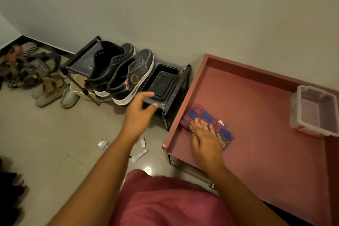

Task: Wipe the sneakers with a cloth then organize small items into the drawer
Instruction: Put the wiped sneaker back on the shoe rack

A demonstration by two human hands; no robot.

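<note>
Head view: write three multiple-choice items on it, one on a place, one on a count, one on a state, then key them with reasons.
1. Where does the checked cloth lie?
A. in the black tray
B. on the red-brown cabinet top
C. on the floor

2. How many dark sneakers stand on the rack?
A. two
B. three
C. four

3. What is the left hand doing?
A. gripping a sneaker
B. reaching open, holding nothing
C. pressing the cloth

Key: B, the cloth rests on the cabinet top under the right hand. A, one pair of sneakers stands on the rack. B, the left hand has spread fingers and touches nothing.
</note>
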